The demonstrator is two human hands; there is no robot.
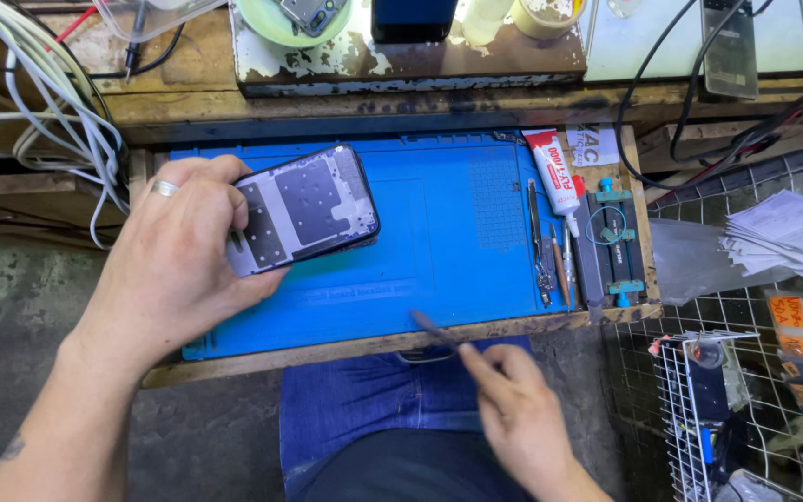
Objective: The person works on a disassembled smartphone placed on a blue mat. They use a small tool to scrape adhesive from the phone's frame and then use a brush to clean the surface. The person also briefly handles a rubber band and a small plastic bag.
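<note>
Centrally, blue work mat [439,270] spans bench. Left hand [174,260] grasps opened phone [304,209] by edges, tilted above mat's left part. Right hand [513,409] pinches thin tool [434,327] at mat's near edge. Glue tube [555,177], tweezers [541,251] lie right. Risk: edge-only hold could slip, phone dropping onto mat.
</note>
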